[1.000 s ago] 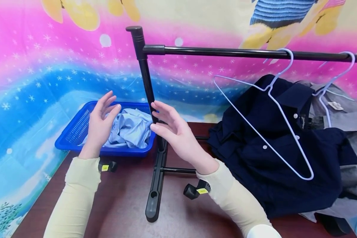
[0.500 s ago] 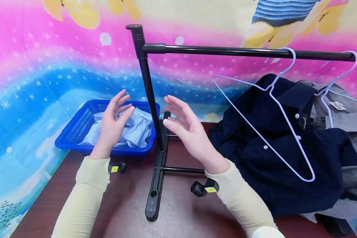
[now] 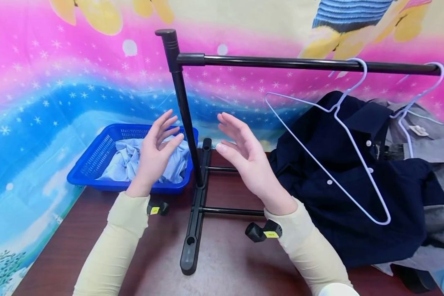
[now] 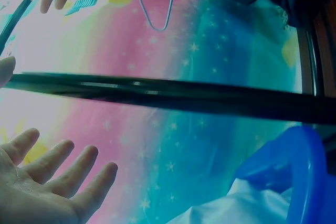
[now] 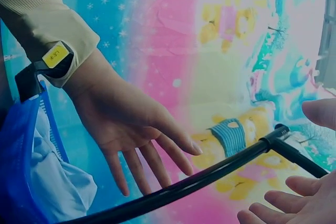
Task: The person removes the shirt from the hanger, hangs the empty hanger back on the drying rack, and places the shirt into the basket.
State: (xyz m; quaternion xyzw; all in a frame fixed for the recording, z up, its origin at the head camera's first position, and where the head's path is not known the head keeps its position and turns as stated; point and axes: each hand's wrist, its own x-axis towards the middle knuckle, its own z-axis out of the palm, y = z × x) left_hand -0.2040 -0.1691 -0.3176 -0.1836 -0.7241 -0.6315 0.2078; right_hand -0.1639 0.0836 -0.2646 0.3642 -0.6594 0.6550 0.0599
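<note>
My left hand [image 3: 155, 158] hangs in the air before the blue basket [image 3: 92, 158], fingers loosely bent and holding nothing. Crumpled light blue cloth [image 3: 123, 158] lies in that basket. Between my hands rises the black upright post [image 3: 185, 111] of a clothes rack. To its right, my right hand [image 3: 249, 158] is raised with relaxed fingers and an empty palm. Both palms face each other across the post in the head view. In the left wrist view the left fingers [image 4: 84, 174] are spread below the post, and the right wrist view shows the left hand [image 5: 131, 119] beside it.
A black rail [image 3: 266, 62] carries pale lilac hangers [image 3: 349, 139] on the right. Behind them lie a navy buttoned garment [image 3: 318, 205] and grey garments [image 3: 440, 181]. The rack's foot [image 3: 189, 255] stands on the brown table [image 3: 144, 255], before a printed backdrop [image 3: 40, 82].
Both hands have shifted rightward, the left across the basket toward the post and the right away from it. The basket, rack and garments stay where they were.
</note>
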